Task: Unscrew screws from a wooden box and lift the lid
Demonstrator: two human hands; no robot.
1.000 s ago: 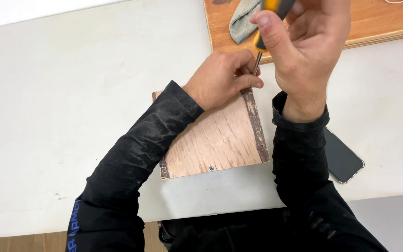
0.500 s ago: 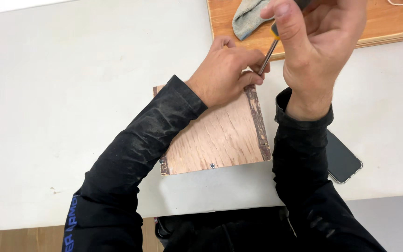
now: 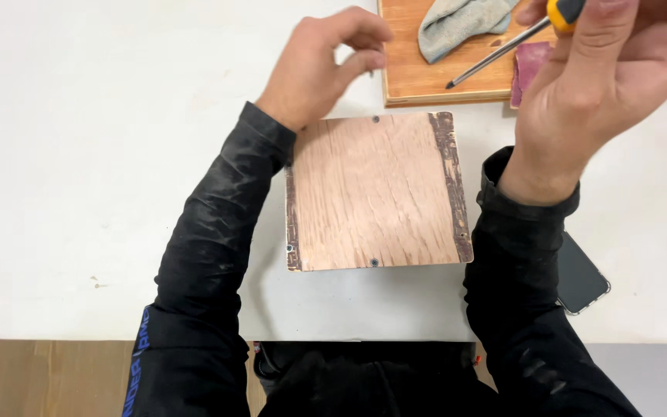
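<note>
One square plywood panel (image 3: 376, 193) lies flat on the white tabletop (image 3: 79, 193), between the person's two black sleeves. Four small screw heads show along its edges: one at the middle of the far edge, one at the middle of the near edge, one near the lower left corner and one near the lower right corner. Dark rough strips run down its left and right sides.

The left hand (image 3: 322, 66) hovers just beyond the panel's far left corner, fingers (image 3: 364, 62) loosely curled and holding nothing. The right hand (image 3: 604, 85) is raised above the panel's far right corner, its fingers closed around the yellow handle of one screwdriver (image 3: 503, 50). The metal shaft slants down to the left, and its tip is over a wooden board (image 3: 426, 81) at the far edge of the tabletop.

On that board lie one crumpled grey cloth (image 3: 457, 23) and one piece of reddish sandpaper (image 3: 530, 66), partly hidden by the right hand. One dark phone (image 3: 580, 278) rests on the tabletop beside the right forearm, well apart from the panel.
</note>
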